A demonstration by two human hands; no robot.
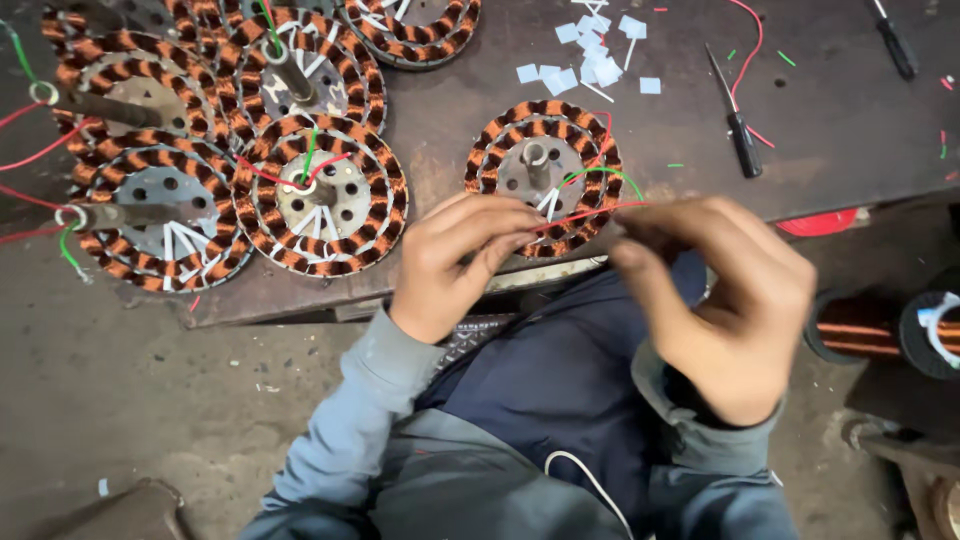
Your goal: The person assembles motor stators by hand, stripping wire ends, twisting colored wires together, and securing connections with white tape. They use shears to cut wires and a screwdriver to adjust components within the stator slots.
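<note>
Left hand (455, 262) is curled in, fingertips pinched on a thin red wire (585, 214) right at the near edge of the counter (830, 130). Right hand (725, 295) is up opposite it, fingers bent and closed around the other end of that same red wire, which runs taut between the two hands. Both hands gripping, then, one strand between them.

The wire leads back to the copper-wound stator (543, 172) sitting just beyond the knuckles, a round ring of orange coils with a metal hub and short shaft in the middle. A green wire (605, 173) loops off its right side, and white paper strips poke out near its lower edge, partly hidden by the left fingers.

Out to the left, more wound stators (320, 195) crowd the counter, touching and overlapping one another, several with red and green leads trailing off and shafts sticking out sideways. Further back, a scatter of small white paper squares (595, 45) lies near the far edge. To the right of those, a black-handled screwdriver (735, 125) lies at a slant, with a second dark tool (893, 40) up in the corner and bits of red and green wire trimmings around them.

Down at the right edge, off the counter, a spool of copper wire (880, 335) sits on its side. Grey sleeves and a dark blue apron fill the foreground.
</note>
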